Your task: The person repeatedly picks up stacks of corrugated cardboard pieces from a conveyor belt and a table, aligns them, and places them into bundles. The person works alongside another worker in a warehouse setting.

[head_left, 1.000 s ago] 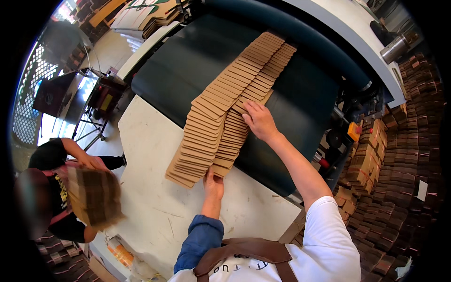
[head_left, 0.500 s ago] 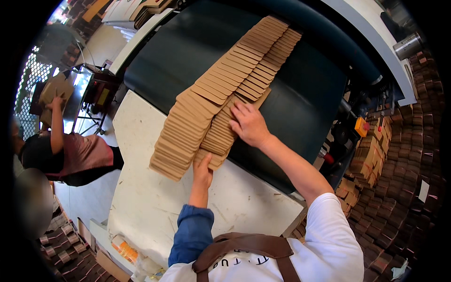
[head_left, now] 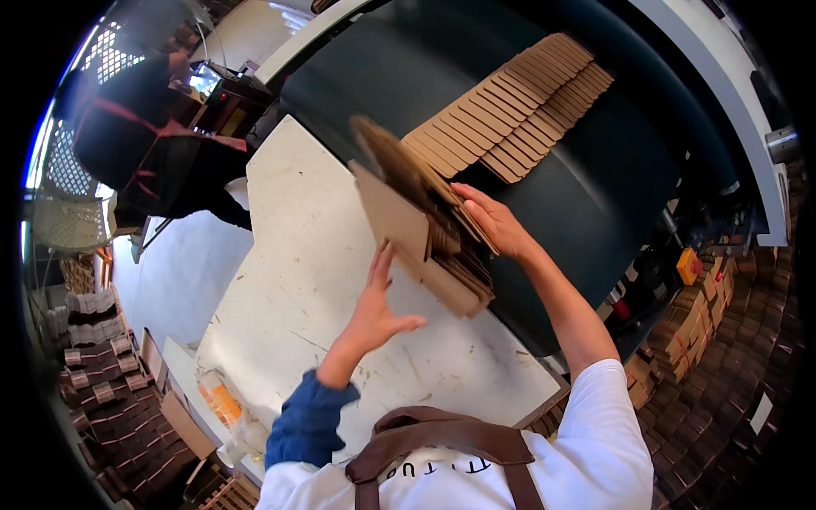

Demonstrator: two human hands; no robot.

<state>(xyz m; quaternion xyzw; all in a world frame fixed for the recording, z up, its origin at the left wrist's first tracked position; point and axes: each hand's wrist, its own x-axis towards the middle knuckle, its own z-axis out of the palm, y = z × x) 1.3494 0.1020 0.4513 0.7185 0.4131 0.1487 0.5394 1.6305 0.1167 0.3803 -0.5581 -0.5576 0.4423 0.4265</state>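
Note:
A thick batch of brown cardboard pieces (head_left: 399, 217) stands tipped on edge where the white table meets the dark belt, partly smeared by motion. My right hand (head_left: 500, 225) grips its right side, fingers lying along the outer pieces; the thumb is hidden. On the near side my left hand (head_left: 370, 310) is open, thumb spread wide, with its fingertips at the batch's pale face. Beyond, more cardboard pieces (head_left: 518, 102) lie overlapped in two rows on the dark belt (head_left: 348, 81).
The white table (head_left: 289, 280) spreads before me. A red-and-yellow emergency stop button (head_left: 690, 266) sits at the machine's right side. Bundled cardboard stacks (head_left: 722, 374) crowd the floor at right. Another person (head_left: 157, 136) stands at far left near a small machine.
The near part of the overlapped rows has been gathered off the belt and tipped up as a batch. My left hand has opened away from it. The other person has turned and moved.

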